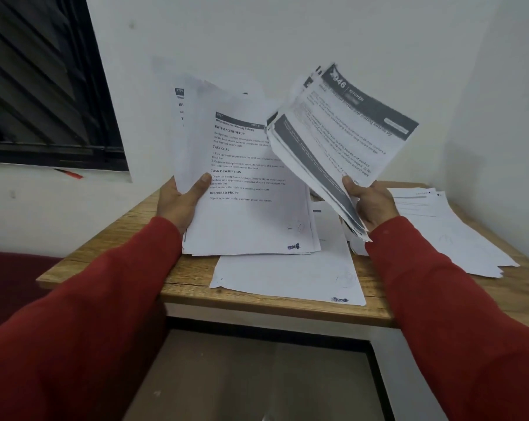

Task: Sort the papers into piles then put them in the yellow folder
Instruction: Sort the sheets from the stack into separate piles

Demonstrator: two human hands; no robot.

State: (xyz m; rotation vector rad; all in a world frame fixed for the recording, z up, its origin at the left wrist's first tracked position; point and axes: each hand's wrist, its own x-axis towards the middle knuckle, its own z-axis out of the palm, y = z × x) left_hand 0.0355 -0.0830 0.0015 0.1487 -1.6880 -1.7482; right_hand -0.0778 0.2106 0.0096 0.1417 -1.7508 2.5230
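Left hand [181, 202] at 9 o'clock of frame centre, thumb curled over the front of a thick stack of papers [251, 214], fingers hidden behind the sheets; stack held up above the wooden table [129, 235], tilted back toward the wall. Top sheet readable: dark header bar, "Office-Desk Pre-Meeting Tidying", then headings "INITIAL SCENE SETUP", "TASK GOAL", "TASK DESCRIPTION", "REQUIRED PROPS"; body text about headphones, laptops, documents, waste paper. Small blue ink scribble at bottom right corner of that sheet. Another sheet peeking behind at 10 o'clock, only edge letters, not legible.

Right hand [369, 205] at 3 o'clock, thumb pressed on the front of a second bundle of papers [342, 138], fingers curled under its lower edge; bundle fanned and tilted up toward 1 o'clock. Top sheet header reads "046" and "KITCHEN"; bold line ending "cutting boards by"; rest blurred. The two bundles overlapping in view at frame centre; contact unclear.

Loose sheet [287, 278] flat on table at 6 o'clock under the held stacks, blue ink mark at its near right corner, near edge close to the table lip. Separate pile of papers [448, 232] lying on table at 3 to 4 o'clock, near the wall corner. Red sleeves [99, 314] on both arms. Dark louvred window [44, 86] at 10 o'clock.
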